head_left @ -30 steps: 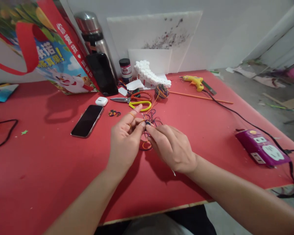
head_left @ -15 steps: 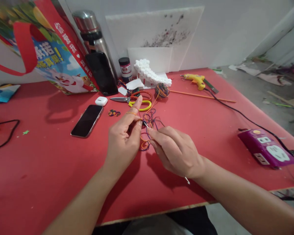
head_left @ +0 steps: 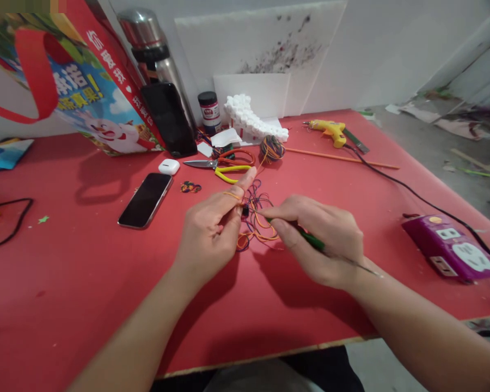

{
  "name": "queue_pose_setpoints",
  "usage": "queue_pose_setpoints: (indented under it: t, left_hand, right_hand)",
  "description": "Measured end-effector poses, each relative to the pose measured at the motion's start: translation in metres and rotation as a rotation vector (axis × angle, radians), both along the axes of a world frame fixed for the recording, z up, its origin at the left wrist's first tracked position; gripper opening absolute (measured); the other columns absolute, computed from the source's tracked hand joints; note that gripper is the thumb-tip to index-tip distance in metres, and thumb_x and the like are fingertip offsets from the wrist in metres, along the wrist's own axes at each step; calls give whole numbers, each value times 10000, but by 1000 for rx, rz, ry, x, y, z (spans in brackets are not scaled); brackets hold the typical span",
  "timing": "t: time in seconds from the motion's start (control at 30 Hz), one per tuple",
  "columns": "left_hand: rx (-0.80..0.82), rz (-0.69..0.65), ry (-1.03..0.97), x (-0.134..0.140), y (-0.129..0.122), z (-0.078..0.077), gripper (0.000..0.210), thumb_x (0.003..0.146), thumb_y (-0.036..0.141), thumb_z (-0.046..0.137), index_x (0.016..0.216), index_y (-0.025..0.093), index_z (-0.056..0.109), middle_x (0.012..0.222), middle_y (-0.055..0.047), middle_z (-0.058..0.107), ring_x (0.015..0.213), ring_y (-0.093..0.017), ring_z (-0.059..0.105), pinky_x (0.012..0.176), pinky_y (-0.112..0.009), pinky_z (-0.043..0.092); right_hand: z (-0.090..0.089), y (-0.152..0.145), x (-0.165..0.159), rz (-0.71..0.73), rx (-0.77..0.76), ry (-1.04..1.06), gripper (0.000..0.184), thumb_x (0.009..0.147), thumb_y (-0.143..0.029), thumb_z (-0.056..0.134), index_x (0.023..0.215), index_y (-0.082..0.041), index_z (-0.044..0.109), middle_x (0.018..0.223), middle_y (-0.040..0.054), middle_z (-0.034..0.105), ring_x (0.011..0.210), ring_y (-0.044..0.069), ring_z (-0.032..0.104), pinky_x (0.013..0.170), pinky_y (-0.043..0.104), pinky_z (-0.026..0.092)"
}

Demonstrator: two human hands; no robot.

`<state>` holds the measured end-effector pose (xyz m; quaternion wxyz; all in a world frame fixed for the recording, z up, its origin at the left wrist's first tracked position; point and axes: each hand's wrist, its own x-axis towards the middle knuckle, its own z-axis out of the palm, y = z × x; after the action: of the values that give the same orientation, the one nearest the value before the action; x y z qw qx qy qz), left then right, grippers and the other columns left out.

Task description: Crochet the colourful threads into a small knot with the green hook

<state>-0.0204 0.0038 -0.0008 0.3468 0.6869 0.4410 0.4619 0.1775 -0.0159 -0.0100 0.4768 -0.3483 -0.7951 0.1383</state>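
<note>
The person's left hand (head_left: 207,234) hovers just above the red table (head_left: 85,283), its thumb and middle fingers pinched together on a small dark knot of multicoloured thread (head_left: 255,218), while the index finger sticks out straight with a strand of orange thread looped around it. The right hand (head_left: 322,239) is closed around a thin crochet hook (head_left: 310,239) with a green grip and a metal shaft that pokes out past the wrist; its tip points at the knot held by the other hand. Loose loops of the thread, orange, blue and purple, lie on the table between and just beyond the two hands, and one strand runs back to a ball of yarn (head_left: 271,148) near the far edge.

Beside that ball lie scissors (head_left: 224,166) with yellow and orange handles. Left of them sit a white earbud case (head_left: 169,166) and a dark smartphone (head_left: 145,200) lying face up, with a tiny thread ring (head_left: 190,188) between phone and scissors. A printed shopping bag (head_left: 77,92) and a steel thermos (head_left: 155,60) stand at the back. A yellow glue gun (head_left: 329,130) rests far right, and a purple power strip (head_left: 453,247) lies near the right table edge.
</note>
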Motion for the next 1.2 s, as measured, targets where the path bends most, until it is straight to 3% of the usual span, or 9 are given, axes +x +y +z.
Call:
queue_pose_setpoints:
  t: [0.23, 0.4, 0.47, 0.63, 0.77, 0.87, 0.97, 1.07, 1.2]
  left_hand:
    - [147, -52, 133, -3, 3, -6, 278, 848, 31, 646, 832, 258, 806, 786, -36, 736, 765, -203, 623, 823, -327, 514]
    - [-113, -14, -76, -1, 0, 1, 169, 905, 129, 701, 794, 229, 780, 953, -91, 796, 996, -259, 712, 843, -329, 546]
    - [-247, 2, -217, 0, 0, 4, 160, 867, 149, 756, 721, 213, 744, 950, -96, 788, 944, -259, 715, 764, -318, 545]
    - [-433, -40, -423, -2, 4, 4, 96, 811, 133, 766, 754, 210, 777, 905, -53, 763, 638, -134, 573, 605, -275, 519]
    - [-372, -83, -284, -3, 5, 5, 176, 823, 121, 727, 672, 210, 739, 892, -73, 776, 779, -197, 678, 675, -286, 520]
    - [-316, -141, -143, -5, 2, 7, 211, 820, 95, 678, 657, 214, 741, 892, -78, 787, 917, -247, 718, 745, -298, 524]
    - [-339, -200, -109, -7, 1, 8, 222, 828, 99, 655, 748, 231, 814, 869, -47, 761, 814, -206, 682, 744, -301, 524]
    - [-390, -212, -175, -8, 0, 9, 202, 853, 127, 696, 837, 251, 854, 789, -26, 692, 696, -170, 608, 702, -306, 522]
    - [-453, -235, -299, -9, 1, 10, 163, 830, 131, 764, 718, 243, 802, 751, -39, 668, 658, -174, 595, 679, -333, 533]
  right_hand:
    - [8, 3, -1, -57, -416, 350, 159, 971, -200, 685, 842, -197, 779, 615, -15, 660, 510, 111, 550, 481, 251, 445]
    - [5, 9, 3, 44, -646, 546, 147, 946, -286, 749, 862, -174, 795, 585, -30, 586, 471, 94, 455, 424, 240, 341]
    - [5, 9, 4, 54, -602, 505, 134, 960, -268, 735, 886, -177, 800, 606, -23, 621, 474, 95, 475, 428, 239, 352]
    - [9, 5, 6, 85, -240, 206, 172, 987, -117, 649, 975, -188, 805, 767, 19, 763, 561, 108, 607, 523, 245, 470]
    - [11, 7, 12, 111, -168, 79, 169, 1001, -138, 643, 980, -200, 799, 795, 30, 777, 592, 124, 641, 557, 253, 507]
    - [12, 11, 16, 108, -342, 134, 154, 981, -168, 673, 905, -191, 804, 701, 9, 725, 537, 115, 582, 512, 249, 465]
    - [13, 14, 18, 138, -593, 346, 138, 945, -225, 741, 838, -174, 811, 576, -26, 603, 473, 97, 473, 446, 241, 380]
    - [12, 18, 19, 195, -741, 538, 156, 899, -297, 818, 828, -159, 822, 527, -51, 504, 453, 81, 384, 414, 230, 295]
    - [8, 24, 19, 281, -848, 640, 231, 854, -384, 879, 833, -161, 821, 505, -73, 447, 436, 63, 308, 413, 222, 216]
